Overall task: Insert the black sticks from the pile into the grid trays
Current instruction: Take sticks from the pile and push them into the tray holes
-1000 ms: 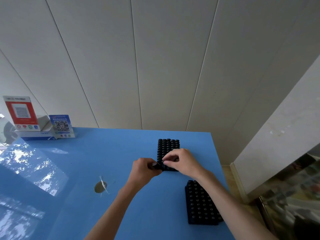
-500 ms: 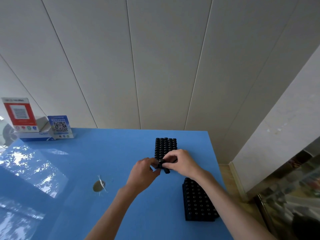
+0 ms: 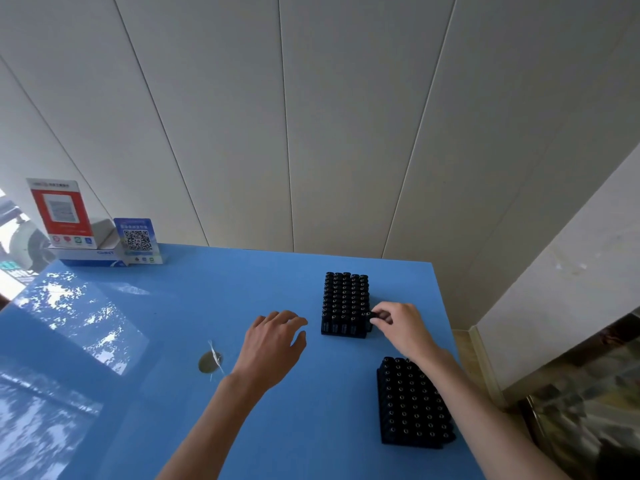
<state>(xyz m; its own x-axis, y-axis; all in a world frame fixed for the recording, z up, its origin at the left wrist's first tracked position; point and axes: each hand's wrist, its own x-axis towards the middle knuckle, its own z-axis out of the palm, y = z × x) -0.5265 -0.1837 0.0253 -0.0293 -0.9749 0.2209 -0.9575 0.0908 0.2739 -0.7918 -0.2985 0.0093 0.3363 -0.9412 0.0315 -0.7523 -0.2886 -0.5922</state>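
Two black grid trays packed with upright black sticks stand on the blue table (image 3: 180, 341). The far tray (image 3: 344, 303) sits near the middle right. The near tray (image 3: 410, 403) lies by the table's right edge, partly under my right forearm. My right hand (image 3: 401, 327) pinches one black stick (image 3: 371, 317) at the far tray's near right corner. My left hand (image 3: 272, 344) hovers over the table left of that tray, fingers relaxed, holding nothing. No loose pile of sticks is in view.
A round grey spot with a white scrap (image 3: 210, 361) lies on the table left of my left wrist. A red sign (image 3: 60, 211), a blue QR-code sign (image 3: 138, 241) and a white box (image 3: 90, 256) stand at the far left corner. The table ends just right of the near tray.
My left hand let go, opened and drew back to the left of the far tray. My right hand carried the stick from the tray's near left side to its near right corner.
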